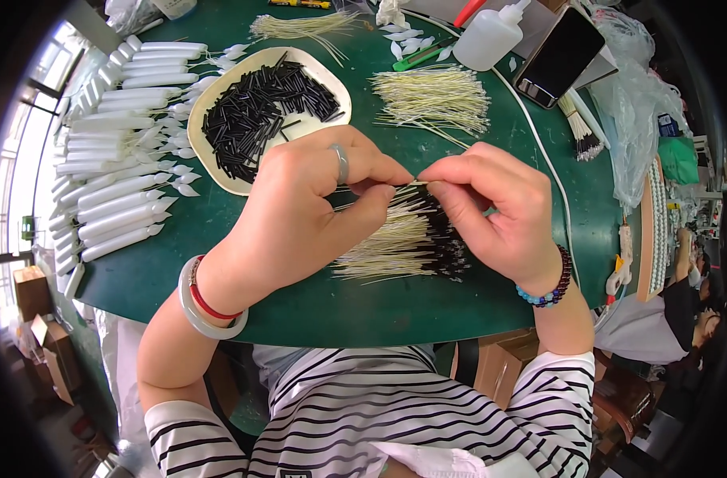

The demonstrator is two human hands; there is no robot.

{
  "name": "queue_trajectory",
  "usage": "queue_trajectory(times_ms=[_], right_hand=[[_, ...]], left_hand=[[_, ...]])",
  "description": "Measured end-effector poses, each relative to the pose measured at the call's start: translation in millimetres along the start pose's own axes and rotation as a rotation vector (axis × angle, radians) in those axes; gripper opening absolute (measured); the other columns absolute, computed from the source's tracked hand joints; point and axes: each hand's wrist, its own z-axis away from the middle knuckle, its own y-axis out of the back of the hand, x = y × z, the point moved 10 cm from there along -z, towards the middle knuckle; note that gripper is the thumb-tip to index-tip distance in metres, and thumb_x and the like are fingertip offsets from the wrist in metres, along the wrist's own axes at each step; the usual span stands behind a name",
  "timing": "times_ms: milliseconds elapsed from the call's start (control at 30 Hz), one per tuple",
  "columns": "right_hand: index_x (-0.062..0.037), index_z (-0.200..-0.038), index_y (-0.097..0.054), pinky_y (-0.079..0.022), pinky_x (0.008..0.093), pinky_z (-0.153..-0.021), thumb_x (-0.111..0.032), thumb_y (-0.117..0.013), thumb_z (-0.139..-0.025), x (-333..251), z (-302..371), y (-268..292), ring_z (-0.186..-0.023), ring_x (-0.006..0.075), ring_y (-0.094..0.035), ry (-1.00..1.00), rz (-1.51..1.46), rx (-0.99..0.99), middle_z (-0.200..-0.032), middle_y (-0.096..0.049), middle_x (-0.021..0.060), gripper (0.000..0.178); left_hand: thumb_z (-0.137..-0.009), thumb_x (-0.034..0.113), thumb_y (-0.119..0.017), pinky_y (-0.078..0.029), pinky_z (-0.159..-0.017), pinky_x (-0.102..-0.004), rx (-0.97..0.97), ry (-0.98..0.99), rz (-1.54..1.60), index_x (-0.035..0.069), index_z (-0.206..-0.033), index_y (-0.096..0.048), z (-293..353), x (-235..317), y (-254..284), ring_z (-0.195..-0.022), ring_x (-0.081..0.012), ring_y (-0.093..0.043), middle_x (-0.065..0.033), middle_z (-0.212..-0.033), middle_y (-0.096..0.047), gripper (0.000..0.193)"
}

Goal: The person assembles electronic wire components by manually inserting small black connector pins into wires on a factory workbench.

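Note:
My left hand (pixel 300 199) and my right hand (pixel 499 195) meet fingertip to fingertip over the table, both closed in a pinch. A short stretch of thin pale wire (pixel 418 183) shows between them; the rest is hidden by my fingers. Right below lies a pile of pale wires (pixel 387 247) whose right ends are sleeved in black. Just beyond my left hand, a cream bowl (pixel 332 76) holds many short black tubes (pixel 244 119). Whether a black tube is within my right fingertips I cannot tell.
White candle-shaped sticks (pixel 125 211) with flame-shaped tips fill the left side. Bare wire bundles (pixel 431 99) lie beyond my hands. At the far right are a white squeeze bottle (pixel 488 38), a phone (pixel 561 56), a plastic bag (pixel 630 103) and a white cable (pixel 539 139).

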Motion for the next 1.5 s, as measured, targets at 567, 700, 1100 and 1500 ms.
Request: queue_trajectory(times_ms=[567, 700, 1100, 1500], right_hand=[[-0.0022, -0.09, -0.064, -0.046, 0.0327, -0.053, -0.006, -0.07, -0.077, -8.0, 0.1, -11.5, -0.06, 0.0249, -0.057, 0.089, 0.091, -0.039, -0.07, -0.058, 0.0088, 0.014], [-0.0011, -0.097, -0.064, -0.049, 0.0355, -0.062, -0.012, -0.07, -0.078, 14.0, 2.0, -8.3, -0.068, 0.0295, -0.06, -0.026, 0.034, -0.054, -0.079, -0.062, 0.0133, 0.023], [-0.0024, -0.082, -0.065, -0.049, 0.0312, -0.058, -0.009, -0.068, -0.078, 6.3, 1.3, -10.4, -0.063, 0.0236, -0.061, 0.194, 0.098, -0.11, -0.076, -0.064, 0.0096, 0.008], [-0.0038, -0.08, -0.065, -0.044, 0.0312, -0.051, -0.007, -0.072, -0.074, 5.2, 0.1, 3.3, -0.06, 0.0214, -0.055, 0.157, 0.042, 0.007, -0.069, -0.056, 0.0056, 0.01]], left_hand=[[-0.07, -0.007, -0.069, -0.05, -0.058, -0.026, 0.074, -0.191, -0.272, 0.002, -0.089, -0.068, 4.4, 16.0, -2.2, -0.068, -0.0177, -0.063, -0.0076, -0.079, -0.064, 0.021], [-0.07, -0.007, -0.069, -0.051, -0.06, -0.0275, 0.079, -0.105, -0.3, 0.002, -0.09, -0.067, 2.6, 9.2, -0.8, -0.07, -0.0191, -0.065, -0.0084, -0.08, -0.066, 0.022], [-0.072, -0.004, -0.071, -0.051, -0.059, -0.0276, 0.058, -0.204, -0.376, 0.002, -0.087, -0.067, 4.5, 18.3, -0.8, -0.067, -0.0222, -0.065, -0.0095, -0.078, -0.066, 0.017], [-0.073, -0.006, -0.07, -0.048, -0.062, -0.0254, -0.024, -0.034, -0.235, -0.001, -0.082, -0.064, -0.9, 2.3, -4.1, -0.069, -0.0181, -0.062, -0.0088, -0.079, -0.063, 0.011]])
